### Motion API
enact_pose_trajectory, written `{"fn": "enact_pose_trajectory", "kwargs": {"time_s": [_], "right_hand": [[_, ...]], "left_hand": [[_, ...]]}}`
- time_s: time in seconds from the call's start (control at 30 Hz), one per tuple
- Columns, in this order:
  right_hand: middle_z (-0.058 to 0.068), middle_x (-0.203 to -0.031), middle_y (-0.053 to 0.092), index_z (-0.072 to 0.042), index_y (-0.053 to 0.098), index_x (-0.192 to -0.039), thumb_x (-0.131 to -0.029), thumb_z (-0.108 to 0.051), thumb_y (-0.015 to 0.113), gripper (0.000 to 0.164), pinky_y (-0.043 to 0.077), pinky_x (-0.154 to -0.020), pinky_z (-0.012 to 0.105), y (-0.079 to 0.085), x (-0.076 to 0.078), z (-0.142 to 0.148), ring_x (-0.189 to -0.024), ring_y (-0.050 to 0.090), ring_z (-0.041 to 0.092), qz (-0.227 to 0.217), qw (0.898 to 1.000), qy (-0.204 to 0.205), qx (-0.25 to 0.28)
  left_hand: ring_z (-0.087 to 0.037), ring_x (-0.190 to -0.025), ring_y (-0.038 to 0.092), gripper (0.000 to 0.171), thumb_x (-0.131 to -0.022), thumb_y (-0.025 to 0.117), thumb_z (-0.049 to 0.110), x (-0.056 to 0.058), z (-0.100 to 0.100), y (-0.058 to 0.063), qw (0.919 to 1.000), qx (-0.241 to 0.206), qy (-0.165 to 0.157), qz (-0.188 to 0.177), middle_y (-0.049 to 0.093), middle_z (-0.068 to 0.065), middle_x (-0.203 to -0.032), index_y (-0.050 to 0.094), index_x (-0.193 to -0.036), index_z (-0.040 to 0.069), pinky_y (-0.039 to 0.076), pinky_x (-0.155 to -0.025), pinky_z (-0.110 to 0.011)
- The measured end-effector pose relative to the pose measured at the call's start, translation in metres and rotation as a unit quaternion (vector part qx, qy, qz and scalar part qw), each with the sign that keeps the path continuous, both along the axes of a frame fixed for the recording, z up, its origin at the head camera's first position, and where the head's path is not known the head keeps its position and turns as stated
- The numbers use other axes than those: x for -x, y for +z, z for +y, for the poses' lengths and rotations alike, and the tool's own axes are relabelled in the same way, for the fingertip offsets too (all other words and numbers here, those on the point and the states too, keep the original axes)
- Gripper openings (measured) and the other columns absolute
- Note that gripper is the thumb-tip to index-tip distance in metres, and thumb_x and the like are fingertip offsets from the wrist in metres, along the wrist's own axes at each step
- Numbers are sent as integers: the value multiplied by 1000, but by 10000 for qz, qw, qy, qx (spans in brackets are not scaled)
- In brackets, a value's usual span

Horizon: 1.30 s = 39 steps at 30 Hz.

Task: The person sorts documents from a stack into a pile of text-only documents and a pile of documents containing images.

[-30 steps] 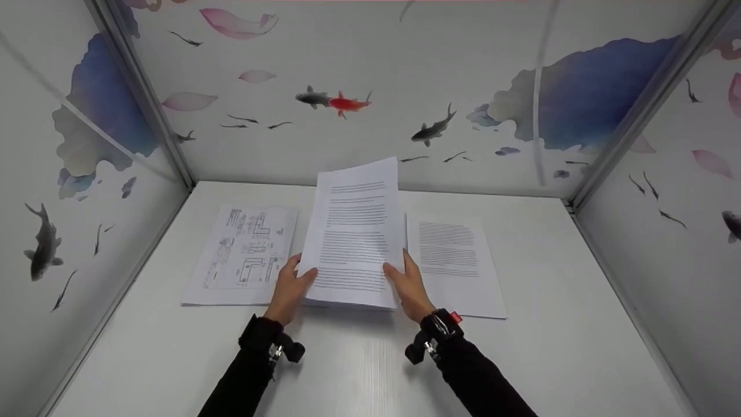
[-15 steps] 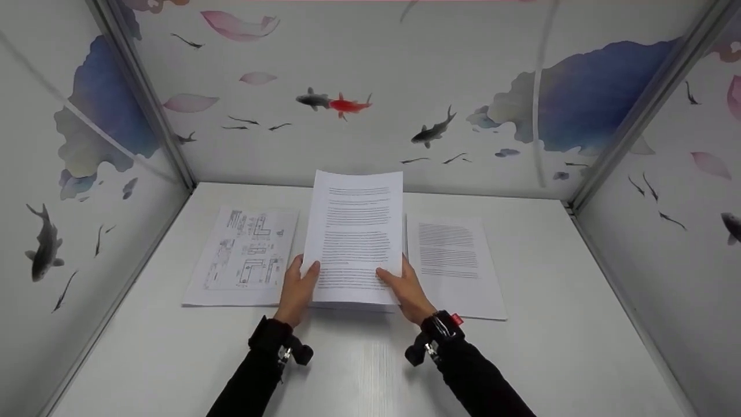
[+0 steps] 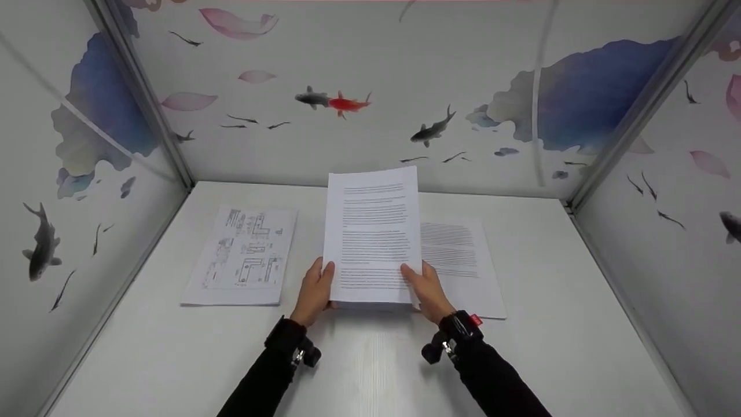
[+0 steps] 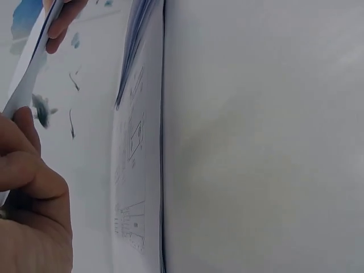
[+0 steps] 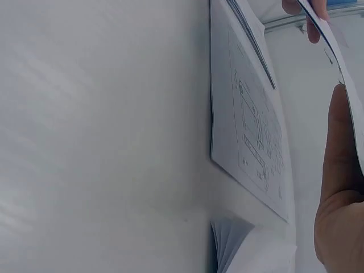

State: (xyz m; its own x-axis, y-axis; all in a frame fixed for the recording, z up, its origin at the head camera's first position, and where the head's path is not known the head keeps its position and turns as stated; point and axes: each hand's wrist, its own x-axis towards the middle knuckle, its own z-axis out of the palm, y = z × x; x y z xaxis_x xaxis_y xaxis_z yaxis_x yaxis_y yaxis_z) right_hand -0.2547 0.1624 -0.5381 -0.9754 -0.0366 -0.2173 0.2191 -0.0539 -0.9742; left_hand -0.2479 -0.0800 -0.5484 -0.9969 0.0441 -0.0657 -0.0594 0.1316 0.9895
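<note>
A thin stack of printed paper (image 3: 373, 231), covered in lines of text, is held up over the table between both hands. At its lower left side, the left hand (image 3: 314, 292) grips the edge, thumb on the front face. The right hand (image 3: 429, 292) pinches the lower right side in the same way, thumb over the text. Curved sheets (image 4: 28, 68) run between the hands in the left wrist view. Most of the fingers are hidden behind the paper in the head view. Bluish paper edges (image 3: 370, 306) show just below the stack's lower edge.
To the left lies a pile of technical drawings (image 3: 243, 255); to the right, a pile of text pages (image 3: 460, 284), partly covered by the held stack. The right wrist view shows paper with fanned edges (image 5: 230, 244). White walls (image 3: 370, 46) with fish prints surround the table (image 3: 556, 347).
Both hands have carried the paper stack to the right. It now overlaps more of the right pile, while the drawings' right edge is uncovered. Its tilt and curve have shifted slightly.
</note>
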Motion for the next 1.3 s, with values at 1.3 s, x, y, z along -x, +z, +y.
{"fn": "enact_pose_trajectory", "kwargs": {"time_s": [1.3], "right_hand": [[18,-129,46,0,39,-133,-94,-20,45,45,29,-98,42,-10,-7,152,-113,42,26,-25,9600,-1307,-2477]], "left_hand": [[-15,-48,58,49,-90,50,5,-7,140,4,9716,1746,-1594,47,61,-8,-71,33,-136,-3,38,-42,-25]]}}
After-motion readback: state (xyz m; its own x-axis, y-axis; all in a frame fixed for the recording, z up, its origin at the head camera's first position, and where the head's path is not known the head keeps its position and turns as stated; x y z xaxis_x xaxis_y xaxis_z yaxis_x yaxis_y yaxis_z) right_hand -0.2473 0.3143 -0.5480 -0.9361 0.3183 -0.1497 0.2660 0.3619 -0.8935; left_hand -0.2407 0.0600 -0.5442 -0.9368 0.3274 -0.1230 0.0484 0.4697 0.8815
